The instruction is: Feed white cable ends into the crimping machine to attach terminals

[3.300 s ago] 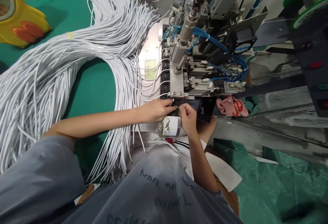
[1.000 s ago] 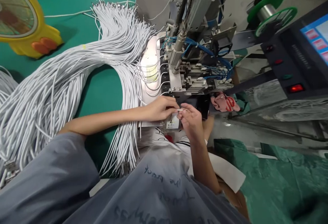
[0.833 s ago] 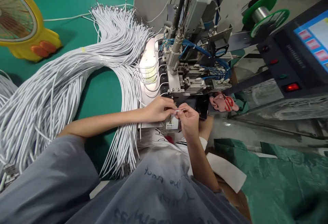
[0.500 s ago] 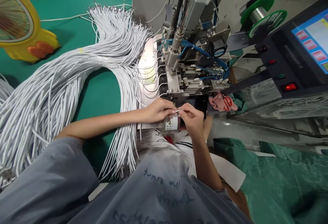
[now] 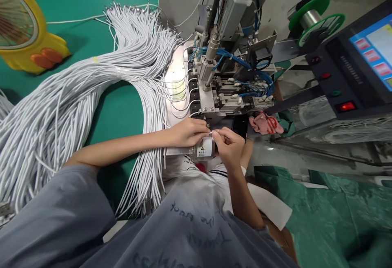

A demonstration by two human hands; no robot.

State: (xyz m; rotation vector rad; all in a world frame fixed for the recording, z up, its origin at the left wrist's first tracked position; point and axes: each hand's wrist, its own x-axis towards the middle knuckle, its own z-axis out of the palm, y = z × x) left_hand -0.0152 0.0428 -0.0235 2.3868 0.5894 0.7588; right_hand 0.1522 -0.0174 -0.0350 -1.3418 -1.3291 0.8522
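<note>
My left hand (image 5: 188, 132) and my right hand (image 5: 228, 145) meet just below the front of a metal machine head (image 5: 220, 92). Both pinch the end of one thin white cable (image 5: 214, 131), fingers closed on it. A small white warning label (image 5: 204, 147) on the machine's front sits under my fingers. A huge bundle of white cables (image 5: 70, 96) fans across the green mat (image 5: 122, 108) to my left, and a few cable ends lie in black slots (image 5: 196, 96) beside the machine head.
A yellow duck-shaped fan (image 5: 24, 35) stands at the far left. A green wire spool (image 5: 315, 16) and a control box with a touch screen (image 5: 364, 59) and a lit red switch (image 5: 346, 106) are at the right. Pink-red scissors (image 5: 266, 123) lie beside the machine; green cloth (image 5: 337, 215) covers the lower right.
My hands have stayed at the machine front, still pinching the cable end; they shifted slightly up toward the machine. The camera view tilted up since the oldest frame, showing the screen.
</note>
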